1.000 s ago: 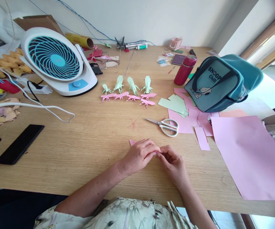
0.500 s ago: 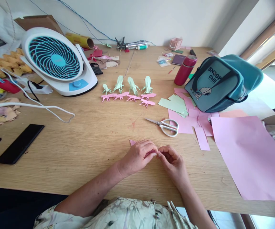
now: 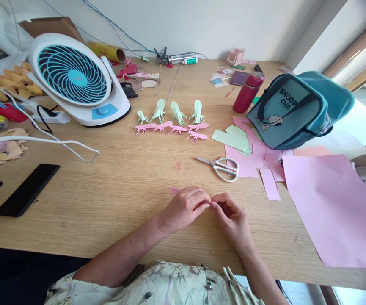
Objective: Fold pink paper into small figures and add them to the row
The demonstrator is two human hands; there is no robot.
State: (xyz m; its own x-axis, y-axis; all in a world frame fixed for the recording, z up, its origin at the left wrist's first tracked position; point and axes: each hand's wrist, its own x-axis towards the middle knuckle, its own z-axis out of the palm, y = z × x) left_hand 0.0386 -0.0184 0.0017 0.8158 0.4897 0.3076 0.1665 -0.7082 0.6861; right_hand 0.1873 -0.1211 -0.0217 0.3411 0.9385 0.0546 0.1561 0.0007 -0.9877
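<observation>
A small piece of pink folded paper (image 3: 174,190) pokes out behind my left hand (image 3: 189,207), most of it hidden by the fingers. My left hand is closed on it. Fingertips of my right hand (image 3: 229,214) are pinched against the paper's other end, touching the left fingertips. Beyond the hands lie white-handled scissors (image 3: 223,168), blades pointing left. Farther back, several pale green folded paper insects (image 3: 177,113) stand behind a row of pink ones (image 3: 178,129).
Right of the scissors are cut pink and green paper pieces (image 3: 246,163) and a large pink sheet (image 3: 331,207). A teal bag (image 3: 292,110) and red flask (image 3: 249,92) stand behind. At left are a fan (image 3: 78,80), a white cable (image 3: 59,142) and a black phone (image 3: 28,189).
The pink paper's tip behind my left hand has shifted slightly left. Both hands keep nearly the same pinch, and the whole view has moved a little.
</observation>
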